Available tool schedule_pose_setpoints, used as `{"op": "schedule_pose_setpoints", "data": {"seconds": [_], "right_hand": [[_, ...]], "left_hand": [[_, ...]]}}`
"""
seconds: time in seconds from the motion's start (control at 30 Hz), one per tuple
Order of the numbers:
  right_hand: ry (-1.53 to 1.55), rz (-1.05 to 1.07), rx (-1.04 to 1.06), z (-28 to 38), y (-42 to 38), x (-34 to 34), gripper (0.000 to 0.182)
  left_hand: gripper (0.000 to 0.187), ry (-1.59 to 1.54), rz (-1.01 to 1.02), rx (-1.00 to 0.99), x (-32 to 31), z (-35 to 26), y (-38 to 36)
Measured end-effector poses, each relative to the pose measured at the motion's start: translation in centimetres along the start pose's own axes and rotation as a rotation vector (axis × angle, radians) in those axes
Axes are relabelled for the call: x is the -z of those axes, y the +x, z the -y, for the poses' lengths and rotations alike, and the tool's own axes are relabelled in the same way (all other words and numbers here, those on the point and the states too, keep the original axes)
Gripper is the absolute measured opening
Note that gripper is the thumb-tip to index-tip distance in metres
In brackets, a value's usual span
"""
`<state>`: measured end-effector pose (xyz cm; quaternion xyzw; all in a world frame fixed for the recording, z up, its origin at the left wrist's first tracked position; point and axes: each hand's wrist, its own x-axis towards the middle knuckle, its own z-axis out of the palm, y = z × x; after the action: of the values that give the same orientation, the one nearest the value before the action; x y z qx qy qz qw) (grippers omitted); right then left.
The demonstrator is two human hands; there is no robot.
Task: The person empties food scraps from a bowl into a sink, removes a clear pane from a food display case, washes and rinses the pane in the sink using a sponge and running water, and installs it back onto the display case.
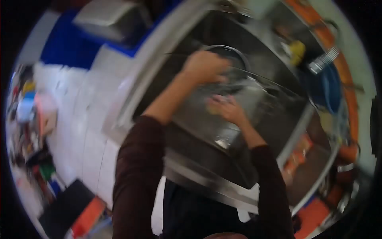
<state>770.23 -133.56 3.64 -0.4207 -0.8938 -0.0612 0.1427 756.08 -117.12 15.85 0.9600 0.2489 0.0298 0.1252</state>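
Observation:
My left hand [206,67] is curled above the far part of a shiny metal tray [199,115] in a dark sink [274,119]. Its fingers are bent together, and blur hides what they hold, if anything. Over the middle of the tray is my right hand [230,109], fingers closed around a small yellowish thing [213,106] too smeared to name. The tray looks wet and lies tilted across the basin. Behind my left hand shows the curved rim of a round bowl or basin [240,55].
White tiled floor [85,131] lies left of the sink. A box-like metal container [107,20] stands on a blue surface [69,40] at upper left. At right are a yellow item [297,51], a blue tub [326,89] and orange-red pieces [296,157] in another basin.

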Motion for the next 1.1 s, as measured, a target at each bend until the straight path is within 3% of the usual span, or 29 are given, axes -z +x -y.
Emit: {"op": "schedule_pose_setpoints", "data": {"seconds": [0.07, 0.1, 0.17, 0.2, 0.27, 0.33, 0.4, 0.47, 0.5, 0.57, 0.63, 0.77, 0.87, 0.9, 0.97, 1.0, 1.1], "right_hand": [[-0.099, -0.181, -0.127, -1.3, -2.7, -1.9, 0.046], [-0.119, -0.160, -0.148, -2.9, -3.5, -1.5, 0.046], [-0.336, -0.337, -0.955, -4.1, -4.8, -0.2, 0.041], [-0.334, -0.331, -0.966, -4.6, -4.2, 0.7, 0.041], [-0.324, -0.581, -1.197, -5.7, -2.8, 2.0, 0.039], [-0.080, -0.545, -1.080, -4.9, -0.1, 1.0, 0.043], [-0.026, -0.174, -0.855, -2.4, 2.9, -0.9, 0.036], [-0.150, -0.297, -0.451, -1.4, 3.5, -2.1, 0.036], [-0.159, -0.294, -0.468, -2.3, 2.6, -2.1, 0.036], [-0.114, -0.083, -0.947, -5.1, 0.1, -1.9, 0.048], [-0.188, -0.656, -1.382, -7.2, -1.6, 1.1, 0.061], [-0.056, -0.876, -1.503, -9.0, 0.9, 1.7, 0.072], [0.076, -0.832, -1.184, -6.6, 6.9, 2.9, 0.061], [-0.032, -0.679, -1.137, -5.8, 7.3, 1.7, 0.058], [0.062, -0.703, -1.301, -3.4, 6.1, 0.1, 0.048], [0.331, -1.116, -1.355, -2.9, 4.7, -2.3, 0.050], [0.691, -1.362, -1.884, -0.3, -2.5, -9.0, 0.050]], "left_hand": [[0.040, -0.016, -0.052, -0.009, -0.8, 0.1, 0.6], [0.040, -0.009, -0.034, 0.009, -0.6, 0.6, 1.2], [0.039, -0.009, -0.027, 0.012, -0.3, 0.4, 1.4], [0.038, -0.002, -0.017, 0.036, -0.3, 0.4, 1.3], [0.037, -0.020, -0.028, 0.032, -0.5, 0.3, 1.5], [0.037, -0.039, -0.047, 0.029, -0.9, 0.4, 2.0], [0.037, -0.031, -0.037, 0.051, -1.1, 0.5, 2.2], [0.039, -0.007, -0.071, 0.067, -0.9, 0.5, 2.0], [0.039, -0.010, -0.065, 0.048, -0.9, 0.5, 1.9], [0.041, -0.002, -0.080, 0.045, -0.7, 0.8, 1.7], [0.043, 0.016, -0.107, 0.024, -1.0, 1.0, 1.6], [0.043, 0.086, -0.188, 0.011, -1.3, 0.7, 1.3], [0.044, 0.136, -0.197, 0.012, -1.4, 0.3, 1.3], [0.044, 0.137, -0.193, 0.002, -1.5, 0.2, 1.3], [0.044, 0.137, -0.206, 0.004, -1.3, 0.0, 1.2], [0.044, 0.144, -0.213, 0.003, -1.2, 0.1, 1.2], [0.044, 0.136, -0.202, 0.040, -0.9, -0.2, 0.9]]}}
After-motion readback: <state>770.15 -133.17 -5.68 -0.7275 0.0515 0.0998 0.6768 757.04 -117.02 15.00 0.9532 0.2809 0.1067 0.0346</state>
